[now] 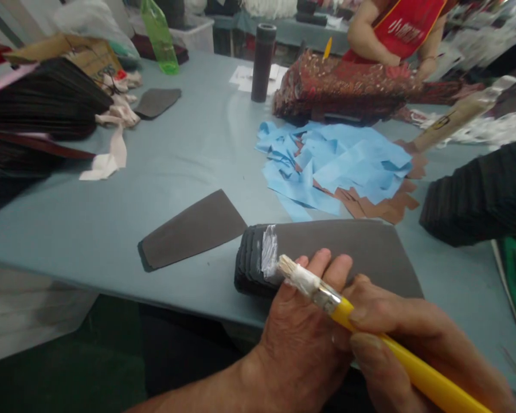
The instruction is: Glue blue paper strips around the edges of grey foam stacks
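Yellow-handled brush (413, 361) and right hand (442, 332) are occupying the foreground nearest the camera. The right hand's thumb and fingers are closing narrowly around the handle, and the brush is slanting toward the upper left, bristles foremost. White residue is coating the metal collar and the lower bristles. The bristle tip is sitting just beside a white smeared strip (269, 252) (contact with the surface cannot be confirmed).

The strip is running across the narrow left end of a stack of gray pieces (387, 246), where the layered edges are showing in steps. This stack is lying at the near edge of the table (198, 126), directly in front of the person. The left hand (301, 332) is resting on it, fingers lying forward over the top and only slightly apart; whether they are also clamping it from below cannot be told.

One loose gray piece (193, 229) is lying flat to the left of the stack, its right corner reaching the stack's left end. Blue scraps (348, 155) are spreading behind the stack, overlapping brown scraps (370, 206). A dark layered stack (481, 189) is standing to the right. Farther back, a dark cylinder (263, 69) is standing upright, and a co-worker in a red apron (406, 28) is positioned behind a reddish-brown pile (344, 86).
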Demonstrator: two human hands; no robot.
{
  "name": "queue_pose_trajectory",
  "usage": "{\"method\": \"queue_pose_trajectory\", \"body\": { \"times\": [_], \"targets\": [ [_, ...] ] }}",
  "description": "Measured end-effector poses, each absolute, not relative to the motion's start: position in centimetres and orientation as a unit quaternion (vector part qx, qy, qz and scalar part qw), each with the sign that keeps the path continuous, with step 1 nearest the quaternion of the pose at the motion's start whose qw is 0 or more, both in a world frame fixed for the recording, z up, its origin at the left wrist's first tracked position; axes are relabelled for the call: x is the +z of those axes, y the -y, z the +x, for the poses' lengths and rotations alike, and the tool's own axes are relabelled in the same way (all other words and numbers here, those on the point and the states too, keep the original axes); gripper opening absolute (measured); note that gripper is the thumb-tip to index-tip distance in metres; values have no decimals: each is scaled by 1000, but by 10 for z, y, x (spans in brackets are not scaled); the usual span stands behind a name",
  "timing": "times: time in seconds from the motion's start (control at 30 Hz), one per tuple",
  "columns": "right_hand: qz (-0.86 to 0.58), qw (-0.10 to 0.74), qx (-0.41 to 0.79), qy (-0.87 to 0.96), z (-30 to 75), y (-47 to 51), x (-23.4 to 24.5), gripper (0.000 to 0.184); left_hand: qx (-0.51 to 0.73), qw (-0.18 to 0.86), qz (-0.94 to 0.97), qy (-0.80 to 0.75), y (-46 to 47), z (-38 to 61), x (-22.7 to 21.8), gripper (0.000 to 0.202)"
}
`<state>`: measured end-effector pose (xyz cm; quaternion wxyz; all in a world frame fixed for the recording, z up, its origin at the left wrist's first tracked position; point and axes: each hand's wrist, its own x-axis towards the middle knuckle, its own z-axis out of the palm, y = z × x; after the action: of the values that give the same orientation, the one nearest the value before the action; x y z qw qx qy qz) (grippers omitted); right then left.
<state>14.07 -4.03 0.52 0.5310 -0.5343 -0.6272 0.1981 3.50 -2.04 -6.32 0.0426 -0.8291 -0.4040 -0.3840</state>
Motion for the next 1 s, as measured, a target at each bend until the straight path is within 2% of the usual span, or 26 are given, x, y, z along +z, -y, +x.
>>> {"method": "queue_pose_trajectory", "body": {
  "times": [0.23,0.53,0.7,0.87,1.0],
  "targets": [
    [-523,565,180,612,144,43,1,12,-360,16,-840,405,25,35,-67,33],
    [-520,616,288,517,141,25,20,20,-381,6,-841,384,17,27,-55,32],
    [-582,638,254,436,139,15,20,38,-369,-10,-848,380,16,27,-56,42],
    [-564,614,304,461,148,6,18,23,-412,-1,-826,386,14,30,-59,43],
    [-570,594,294,485,150,-5,24,25,-434,14,-807,401,12,34,-59,37]
  ]
}}
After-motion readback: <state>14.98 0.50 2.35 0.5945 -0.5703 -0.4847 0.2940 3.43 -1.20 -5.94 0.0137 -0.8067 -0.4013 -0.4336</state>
